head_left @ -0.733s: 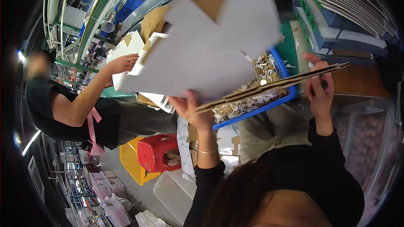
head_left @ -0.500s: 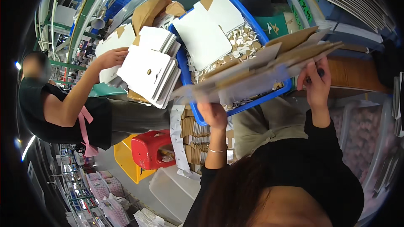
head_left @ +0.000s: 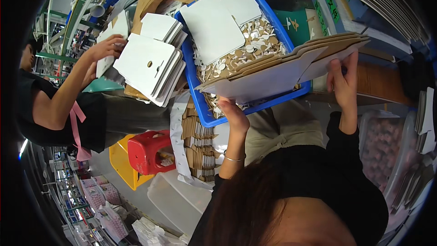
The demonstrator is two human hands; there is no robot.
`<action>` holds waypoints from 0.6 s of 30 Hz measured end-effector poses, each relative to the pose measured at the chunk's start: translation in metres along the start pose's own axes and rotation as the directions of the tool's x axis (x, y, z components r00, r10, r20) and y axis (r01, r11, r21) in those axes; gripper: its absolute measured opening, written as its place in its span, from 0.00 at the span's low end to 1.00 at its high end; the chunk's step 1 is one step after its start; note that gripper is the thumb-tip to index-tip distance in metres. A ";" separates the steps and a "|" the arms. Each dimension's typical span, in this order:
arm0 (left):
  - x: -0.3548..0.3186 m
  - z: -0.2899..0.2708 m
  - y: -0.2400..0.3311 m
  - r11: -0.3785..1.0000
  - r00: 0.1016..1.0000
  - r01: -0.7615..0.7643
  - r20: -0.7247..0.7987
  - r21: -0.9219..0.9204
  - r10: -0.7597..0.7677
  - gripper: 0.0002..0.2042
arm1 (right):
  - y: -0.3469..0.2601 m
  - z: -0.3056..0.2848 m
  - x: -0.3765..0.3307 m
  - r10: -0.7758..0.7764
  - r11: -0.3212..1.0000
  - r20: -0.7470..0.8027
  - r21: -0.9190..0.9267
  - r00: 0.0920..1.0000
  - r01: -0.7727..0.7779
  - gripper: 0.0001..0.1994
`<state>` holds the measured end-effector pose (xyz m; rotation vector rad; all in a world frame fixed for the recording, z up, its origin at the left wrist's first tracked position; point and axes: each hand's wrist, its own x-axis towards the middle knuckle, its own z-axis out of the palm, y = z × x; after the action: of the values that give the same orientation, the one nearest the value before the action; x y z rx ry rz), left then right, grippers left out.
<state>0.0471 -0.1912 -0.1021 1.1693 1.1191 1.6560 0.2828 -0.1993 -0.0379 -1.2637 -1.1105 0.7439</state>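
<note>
A stack of flat cardboard sheets, white on the near face and brown at the edges, is held on edge across the blue bin. My left hand supports its lower left edge, fingers partly hidden behind it. At the right end, my right hand is closed on the stack, with a small dark thing showing by the fingers. Beneath, the bin holds many small white and brown cut-out scraps. Large white sheets lie on those scraps toward the back left.
Left of the bin are piled white die-cut cards; a co-worker's hand touches another pile beyond. A red stool, a yellow crate and a box of packed cardboard pieces are at lower left. Blue file holders stand at right.
The stack, blurred before, is sharper, its sheets closer together and its white face more visible. My hands still hold it. The co-worker's hand has shifted left; the whole view has moved slightly.
</note>
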 end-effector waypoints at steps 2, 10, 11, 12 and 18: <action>0.002 -0.005 -0.012 0.993 0.998 -0.070 -0.010 -0.093 0.069 0.29 | -0.003 0.002 -0.002 0.044 0.999 0.012 -0.028 0.999 -0.043 0.24; 0.001 -0.005 0.001 0.977 0.980 -0.192 -0.043 0.094 0.197 0.21 | 0.020 0.006 0.010 -0.316 0.917 -0.029 -0.267 0.948 0.297 0.23; 0.000 -0.002 0.009 0.971 0.979 -0.197 -0.020 0.138 0.201 0.20 | 0.019 0.008 0.010 -0.282 0.926 -0.026 -0.271 0.959 0.265 0.23; 0.000 0.003 0.017 0.963 0.978 -0.204 0.007 0.177 0.206 0.20 | 0.017 0.008 0.010 -0.250 0.932 -0.028 -0.278 0.968 0.233 0.23; 0.004 0.006 0.020 0.898 0.953 -0.302 0.095 0.320 0.287 0.21 | 0.002 0.005 0.009 -0.007 0.971 -0.011 -0.238 1.000 0.004 0.23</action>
<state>0.0500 -0.1921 -0.0812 1.6548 1.2753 1.6931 0.2817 -0.1887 -0.0383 -1.4638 -1.2202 0.6099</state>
